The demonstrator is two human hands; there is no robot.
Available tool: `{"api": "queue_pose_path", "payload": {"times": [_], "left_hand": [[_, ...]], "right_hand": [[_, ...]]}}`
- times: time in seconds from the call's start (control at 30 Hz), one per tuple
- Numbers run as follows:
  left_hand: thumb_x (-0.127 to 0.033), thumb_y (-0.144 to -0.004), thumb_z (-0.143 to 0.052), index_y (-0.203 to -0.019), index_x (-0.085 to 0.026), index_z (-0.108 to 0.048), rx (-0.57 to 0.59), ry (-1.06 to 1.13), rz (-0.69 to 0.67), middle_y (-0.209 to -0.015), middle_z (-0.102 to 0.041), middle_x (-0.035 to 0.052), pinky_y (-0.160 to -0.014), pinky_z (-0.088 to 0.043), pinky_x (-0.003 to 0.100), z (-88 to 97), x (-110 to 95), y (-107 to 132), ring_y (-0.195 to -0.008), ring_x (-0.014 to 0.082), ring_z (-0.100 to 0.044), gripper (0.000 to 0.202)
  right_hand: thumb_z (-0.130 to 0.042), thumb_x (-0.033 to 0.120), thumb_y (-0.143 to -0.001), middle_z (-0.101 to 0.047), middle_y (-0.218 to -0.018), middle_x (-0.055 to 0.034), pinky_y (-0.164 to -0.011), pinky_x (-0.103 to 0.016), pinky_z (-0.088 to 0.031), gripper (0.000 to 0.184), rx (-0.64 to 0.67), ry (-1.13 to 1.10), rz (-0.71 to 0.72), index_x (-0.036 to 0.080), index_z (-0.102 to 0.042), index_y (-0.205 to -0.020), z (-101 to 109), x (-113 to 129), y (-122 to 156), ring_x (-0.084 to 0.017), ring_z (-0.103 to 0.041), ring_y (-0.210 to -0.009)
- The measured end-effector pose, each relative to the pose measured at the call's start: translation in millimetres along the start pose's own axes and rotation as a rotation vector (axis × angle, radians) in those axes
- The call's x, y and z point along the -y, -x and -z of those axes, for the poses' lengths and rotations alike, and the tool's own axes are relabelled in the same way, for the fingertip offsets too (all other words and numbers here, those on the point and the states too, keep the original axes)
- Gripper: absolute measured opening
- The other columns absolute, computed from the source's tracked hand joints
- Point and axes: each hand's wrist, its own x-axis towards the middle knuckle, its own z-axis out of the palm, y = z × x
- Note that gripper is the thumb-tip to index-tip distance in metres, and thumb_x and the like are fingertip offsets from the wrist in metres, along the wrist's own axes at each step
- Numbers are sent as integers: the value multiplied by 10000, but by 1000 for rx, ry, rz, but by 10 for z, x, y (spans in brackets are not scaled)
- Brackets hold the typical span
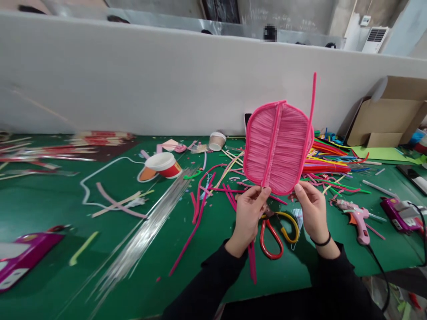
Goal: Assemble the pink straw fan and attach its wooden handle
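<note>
Pink fuzzy panel (289,146) is up over the green table (213,240). The left hand (247,218) pinches its bottom edge; the right hand (312,212) pinches its lower right edge. Open air surrounds its top.

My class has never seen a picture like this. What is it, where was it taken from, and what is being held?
There is no machine at work here: the camera is worn on a person's head, looking forward and down. The left hand pinches a pink panel at its bottom edge; the right hand holds its lower right edge. On the green table are scissors below the hands, coloured stems and a pink glue gun to the right, and silvery strands and a red cup to the left.
</note>
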Motion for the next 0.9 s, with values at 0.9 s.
{"api": "queue_pose_path", "payload": {"times": [0.9], "left_hand": [[-495, -648, -822, -629, -164, -556, -24, -151, -54, -479, -413, -86, -344, -224, 177, 40, 60, 2, -395, 35, -278, 425]], "right_hand": [[-775, 416, -751, -673, -630, 14, -588, -267, -498, 220, -137, -1, 26, 198, -754, -773, 24, -51, -49, -121, -576, -591]]}}
